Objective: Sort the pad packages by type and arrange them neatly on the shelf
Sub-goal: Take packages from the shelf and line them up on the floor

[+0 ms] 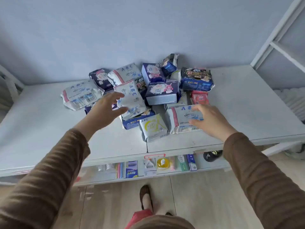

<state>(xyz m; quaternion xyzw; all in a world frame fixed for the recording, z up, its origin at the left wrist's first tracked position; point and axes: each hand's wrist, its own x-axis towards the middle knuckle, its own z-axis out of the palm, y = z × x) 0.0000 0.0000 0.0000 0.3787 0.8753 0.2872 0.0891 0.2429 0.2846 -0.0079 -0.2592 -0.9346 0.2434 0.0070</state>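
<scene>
On the shelf [231,113], spread hands (left [105,111], right [209,119]) touch white "ABC" packs [130,100].

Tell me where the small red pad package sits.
In the head view, the small red pad package lies at the pile's right edge on the white shelf, just below the large dark blue package.

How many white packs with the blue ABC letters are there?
4: far left of the pile, back middle, one at the left hand, one under the right hand. More may hide underneath.
</scene>
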